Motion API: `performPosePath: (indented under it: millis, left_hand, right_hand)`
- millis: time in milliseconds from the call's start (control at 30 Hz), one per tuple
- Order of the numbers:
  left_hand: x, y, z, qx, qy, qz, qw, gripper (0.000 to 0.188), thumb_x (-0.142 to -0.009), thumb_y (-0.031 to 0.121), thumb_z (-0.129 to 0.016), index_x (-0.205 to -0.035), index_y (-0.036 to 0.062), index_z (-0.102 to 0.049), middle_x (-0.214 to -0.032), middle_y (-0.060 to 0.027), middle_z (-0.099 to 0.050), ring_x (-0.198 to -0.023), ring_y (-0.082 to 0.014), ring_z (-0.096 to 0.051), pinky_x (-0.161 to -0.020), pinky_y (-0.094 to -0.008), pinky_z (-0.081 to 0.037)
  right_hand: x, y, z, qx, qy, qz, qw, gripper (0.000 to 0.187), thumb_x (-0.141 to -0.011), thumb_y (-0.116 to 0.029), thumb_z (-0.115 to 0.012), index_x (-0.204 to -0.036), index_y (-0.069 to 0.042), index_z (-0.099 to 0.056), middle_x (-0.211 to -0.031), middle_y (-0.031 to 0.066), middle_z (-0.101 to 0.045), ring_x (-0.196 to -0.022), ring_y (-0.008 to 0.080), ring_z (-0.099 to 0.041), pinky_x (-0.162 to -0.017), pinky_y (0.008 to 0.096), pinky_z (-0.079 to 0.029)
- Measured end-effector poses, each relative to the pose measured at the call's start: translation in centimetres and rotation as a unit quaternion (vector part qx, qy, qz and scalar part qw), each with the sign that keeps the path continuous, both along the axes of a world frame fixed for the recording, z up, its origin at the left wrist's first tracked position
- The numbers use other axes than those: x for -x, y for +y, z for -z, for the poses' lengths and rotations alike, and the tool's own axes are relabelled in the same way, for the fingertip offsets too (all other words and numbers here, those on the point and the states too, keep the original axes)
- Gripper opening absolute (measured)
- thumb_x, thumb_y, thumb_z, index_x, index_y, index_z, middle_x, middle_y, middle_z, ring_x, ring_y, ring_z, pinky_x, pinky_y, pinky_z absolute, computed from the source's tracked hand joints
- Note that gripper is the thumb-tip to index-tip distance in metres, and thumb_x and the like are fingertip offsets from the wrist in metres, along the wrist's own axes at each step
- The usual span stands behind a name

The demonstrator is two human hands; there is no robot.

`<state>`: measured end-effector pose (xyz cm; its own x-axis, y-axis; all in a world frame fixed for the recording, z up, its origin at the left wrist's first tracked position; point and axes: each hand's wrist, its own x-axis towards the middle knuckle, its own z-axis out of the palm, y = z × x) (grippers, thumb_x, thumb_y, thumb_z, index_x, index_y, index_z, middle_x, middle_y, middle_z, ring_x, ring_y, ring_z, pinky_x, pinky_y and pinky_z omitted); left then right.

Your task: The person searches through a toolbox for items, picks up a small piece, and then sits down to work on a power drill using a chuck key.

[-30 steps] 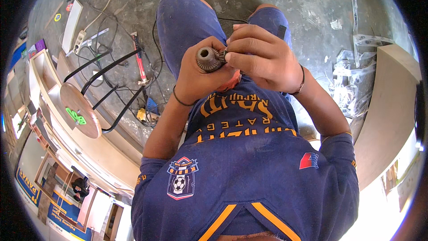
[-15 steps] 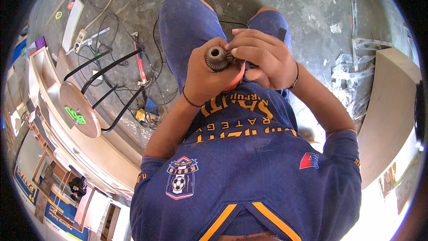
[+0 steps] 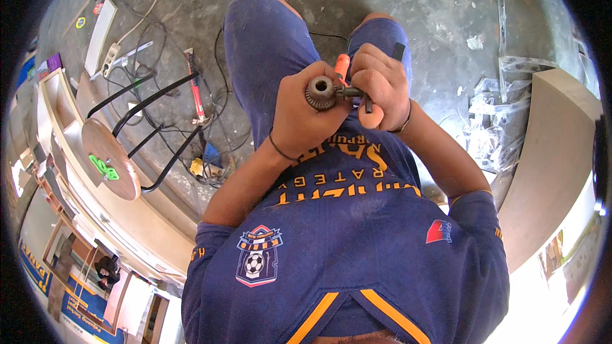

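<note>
My left hand (image 3: 299, 108) is closed around the grey metal chuck (image 3: 320, 93) of a drill, whose round hole points up. Part of the orange drill body (image 3: 342, 67) shows between my hands; the rest is hidden. In my closed right hand (image 3: 381, 86) is a dark chuck key (image 3: 352, 92), its toothed end against the chuck's geared collar and its cross handle by my thumb. A flat black piece (image 3: 399, 51) sticks up behind my right fingers; what it belongs to is hidden.
On the floor at left lie a red-handled hammer (image 3: 197, 89), a white power strip (image 3: 111, 55) and tangled cables. A round-topped stool (image 3: 112, 158) is tipped over beside them. Clear plastic wrapping (image 3: 497, 118) and a curved pale panel (image 3: 553, 153) stand at right.
My right fingers have curled and turned lower beside the chuck, so the chuck key now shows. The chuck has shifted slightly right and down with my left hand.
</note>
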<state>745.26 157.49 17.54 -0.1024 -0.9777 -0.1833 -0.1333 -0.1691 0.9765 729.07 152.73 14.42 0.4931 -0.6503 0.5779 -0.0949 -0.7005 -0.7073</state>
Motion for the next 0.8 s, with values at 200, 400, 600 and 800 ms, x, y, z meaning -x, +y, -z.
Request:
performPosePath:
  millis: [200,400,600,800]
  left_hand:
    - [1.4,0.8,0.2,0.035,-0.043,-0.013,0.998,0.019,-0.070,0.003,-0.071,-0.079,0.0037,-0.055,-0.068,-0.0044,-0.061,-0.065,-0.0064,-0.057,-0.058,-0.0238,-0.045]
    - [1.5,0.5,0.2,0.004,-0.017,0.000,1.000,0.019,-0.071,0.002,-0.070,-0.082,0.0038,-0.054,-0.068,-0.0052,-0.062,-0.064,-0.0076,-0.058,-0.057,-0.0242,-0.046]
    - [-0.7,-0.5,0.2,-0.115,0.140,0.086,0.980,0.020,-0.070,0.004,-0.072,-0.083,0.0041,-0.057,-0.071,-0.0020,-0.062,-0.066,-0.0062,-0.057,-0.060,-0.0231,-0.046]
    - [-2.2,-3.1,0.3,-0.159,0.129,0.266,0.942,0.020,-0.073,0.006,-0.070,-0.091,0.0040,-0.060,-0.083,0.0026,-0.061,-0.079,-0.0035,-0.054,-0.070,-0.0215,-0.045]
  right_hand:
    - [-0.2,2.8,-1.0,-0.207,0.001,0.112,0.972,0.041,-0.097,-0.035,-0.042,-0.078,0.000,-0.051,-0.067,0.0133,-0.051,-0.056,0.0307,-0.053,-0.051,0.0363,-0.044]
    - [0.6,3.1,-4.2,-0.321,0.026,0.115,0.940,0.034,-0.099,-0.027,-0.042,-0.083,0.002,-0.052,-0.067,0.0165,-0.053,-0.058,0.0343,-0.056,-0.055,0.0361,-0.045]
    - [1.4,1.8,-2.7,-0.144,0.056,0.027,0.988,0.023,-0.091,-0.023,-0.054,-0.089,0.000,-0.053,-0.077,0.0144,-0.054,-0.068,0.0327,-0.055,-0.062,0.0386,-0.046]
    - [1.4,-1.4,-1.7,0.037,0.044,-0.085,0.995,0.024,-0.086,-0.025,-0.058,-0.092,-0.003,-0.050,-0.079,0.0131,-0.053,-0.069,0.0313,-0.054,-0.061,0.0390,-0.046]
